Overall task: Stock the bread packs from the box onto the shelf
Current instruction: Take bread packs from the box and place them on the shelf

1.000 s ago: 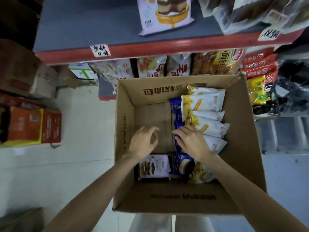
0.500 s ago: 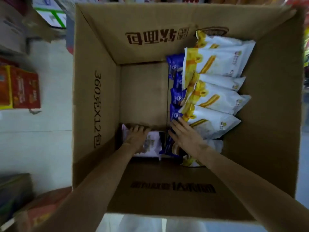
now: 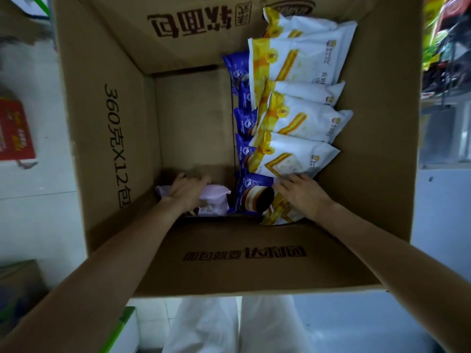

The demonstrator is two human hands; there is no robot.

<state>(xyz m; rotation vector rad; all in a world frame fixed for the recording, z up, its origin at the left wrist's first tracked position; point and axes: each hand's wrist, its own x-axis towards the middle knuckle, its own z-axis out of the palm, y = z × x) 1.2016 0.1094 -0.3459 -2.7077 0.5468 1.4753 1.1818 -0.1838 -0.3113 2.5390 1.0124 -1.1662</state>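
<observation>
A large open cardboard box fills the view. Along its right side lie several white-and-yellow bread packs, with a row of blue packs beside them. A pale purple pack lies at the near left of the box floor. My left hand reaches down and grips this purple pack from above. My right hand rests with fingers spread on the nearest white-and-yellow pack, next to a blue pack.
The left half of the box floor is bare cardboard. A red carton sits on the white floor at the left. Packaged goods on a shelf show at the top right. Another box is at lower left.
The camera has dropped closer into the box. My left hand has gone down onto the purple pack and closed on it. My right hand slid nearer, onto the closest white-and-yellow pack.
</observation>
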